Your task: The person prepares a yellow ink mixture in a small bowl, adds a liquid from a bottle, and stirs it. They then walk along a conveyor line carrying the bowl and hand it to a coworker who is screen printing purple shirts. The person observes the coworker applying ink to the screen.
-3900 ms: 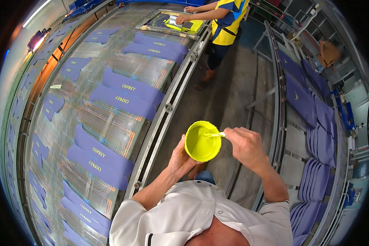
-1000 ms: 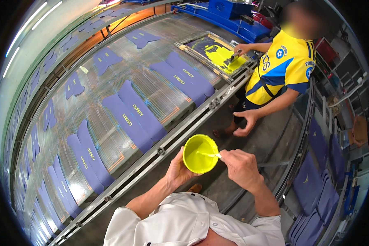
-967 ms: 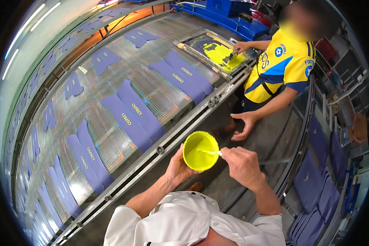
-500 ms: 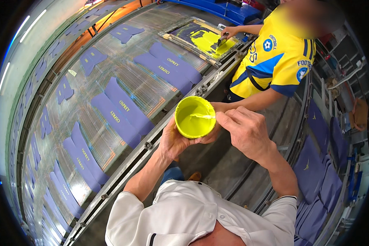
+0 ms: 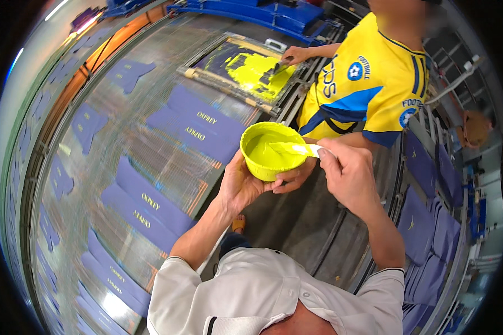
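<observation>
Holding a round yellow tub [image 5: 271, 164] up in front of the chest, near the right edge of the long table [image 5: 162, 72]. Clasping it from the left and below with the left hand [image 5: 241, 183], wrapped around the wall. Pinching a white stirring stick [image 5: 304, 149] between thumb and fingers of the right hand [image 5: 349, 167], bent at the wrist, with its yellow-coated end in the thick yellow paint [image 5: 260, 149]. Touched also at the tub's lower right by a co-worker's near hand [image 5: 295, 176]. Dressed, on the co-worker's side, in a yellow and blue jersey [image 5: 341, 97] with dark lettering and round ball badges. Gripping a dark tool [image 5: 274, 68] with the co-worker's far hand [image 5: 297, 54], over a yellow-smeared screen frame [image 5: 229, 90]. Spread leftward across the table: purple pieces [image 5: 176, 114], many with yellow lettering. Stacked at right: more purple pieces, one bearing a small yellow mark.
</observation>
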A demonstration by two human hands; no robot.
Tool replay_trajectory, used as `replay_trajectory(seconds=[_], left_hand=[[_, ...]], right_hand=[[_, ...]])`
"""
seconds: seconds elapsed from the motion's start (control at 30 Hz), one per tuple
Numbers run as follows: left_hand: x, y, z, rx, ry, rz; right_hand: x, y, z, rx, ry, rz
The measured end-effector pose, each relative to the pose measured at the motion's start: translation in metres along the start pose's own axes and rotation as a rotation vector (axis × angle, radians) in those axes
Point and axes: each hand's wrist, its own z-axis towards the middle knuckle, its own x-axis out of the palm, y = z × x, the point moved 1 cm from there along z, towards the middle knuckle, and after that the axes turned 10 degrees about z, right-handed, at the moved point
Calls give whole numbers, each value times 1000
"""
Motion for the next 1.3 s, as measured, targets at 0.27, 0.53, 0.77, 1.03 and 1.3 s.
replay_trajectory(seconds=[0.27, 0.53, 0.77, 1.03, 1.3], left_hand=[[16, -44, 84, -64, 72, 178], [14, -60, 120, -118, 133, 256], [4, -55, 129, -129, 182, 189], [-2, -53, 144, -152, 152, 286], [-19, -68, 147, -84, -113, 552]], right_hand=[[-6, -53, 29, 597, -377, 808], [12, -69, 10, 612, -645, 872], [-4, -61, -25, 614, -749, 843], [-13, -54, -60, 590, -890, 956], [-29, -62, -199, 584, -1050, 1289]])
